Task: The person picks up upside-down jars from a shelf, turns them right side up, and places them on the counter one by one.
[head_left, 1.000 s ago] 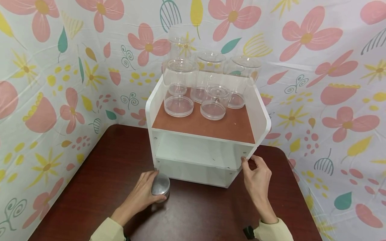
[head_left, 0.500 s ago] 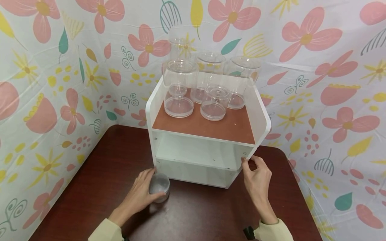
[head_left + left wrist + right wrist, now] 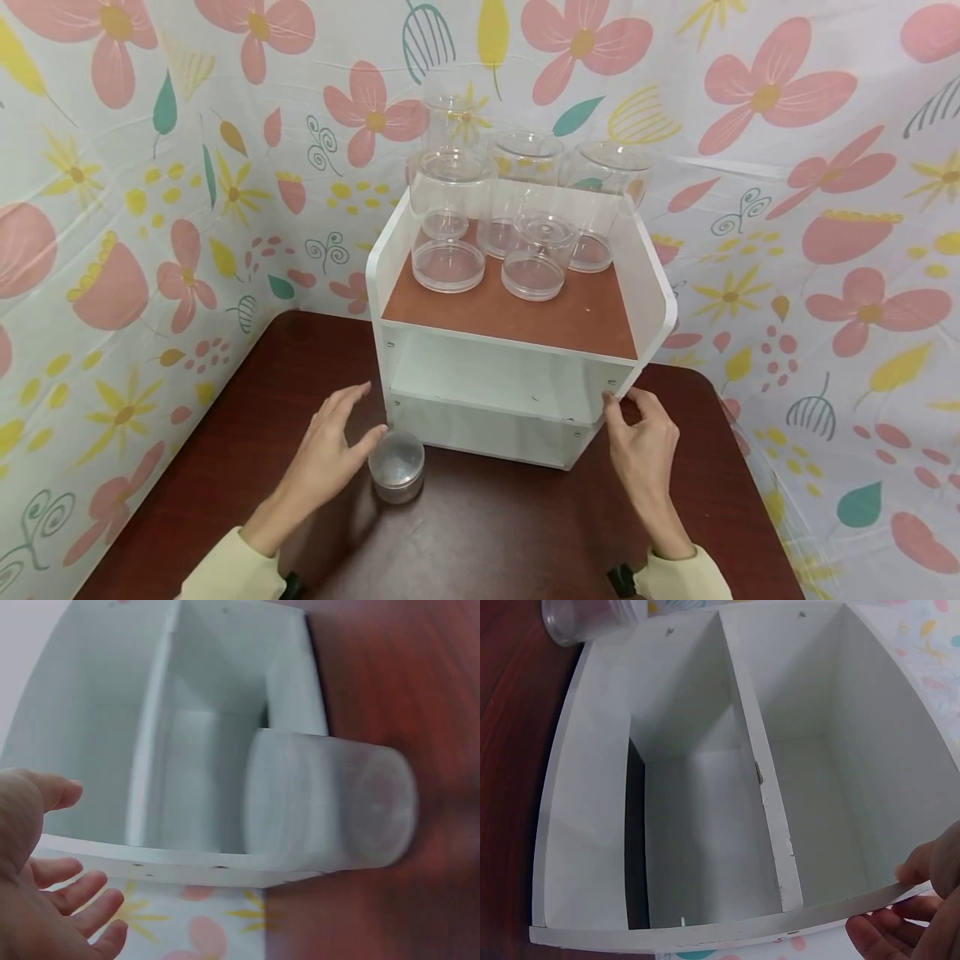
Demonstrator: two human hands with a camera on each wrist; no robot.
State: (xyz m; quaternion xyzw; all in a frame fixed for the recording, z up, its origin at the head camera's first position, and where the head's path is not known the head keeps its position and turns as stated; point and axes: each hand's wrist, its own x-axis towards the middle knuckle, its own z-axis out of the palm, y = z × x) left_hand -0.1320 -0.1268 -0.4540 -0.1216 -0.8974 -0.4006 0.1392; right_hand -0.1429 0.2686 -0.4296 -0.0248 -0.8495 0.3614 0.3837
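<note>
A small clear plastic jar (image 3: pixel 397 468) with a lid stands on the table by the front left corner of the white shelf unit (image 3: pixel 480 433). My left hand (image 3: pixel 322 454) is just left of the jar, fingers spread and holding nothing. In the left wrist view the jar (image 3: pixel 375 802) looks blurred, apart from that hand (image 3: pixel 37 892). My right hand (image 3: pixel 643 442) holds the front edge of the unit's right side panel. Seen from the right wrist, the thumb lies on the inner side of this edge and the fingers (image 3: pixel 877 937) curl behind it.
Several clear lidded jars (image 3: pixel 448 267) stand on the unit's brown top shelf (image 3: pixel 502 312). Two white compartments lie below it. The unit rests on a dark red-brown table (image 3: pixel 487 533) before a flowered cloth backdrop (image 3: pixel 750 208).
My left hand has let go of the small jar and drawn back to the left, its fingers spreading. The jar stays where it was, and the right hand keeps its hold.
</note>
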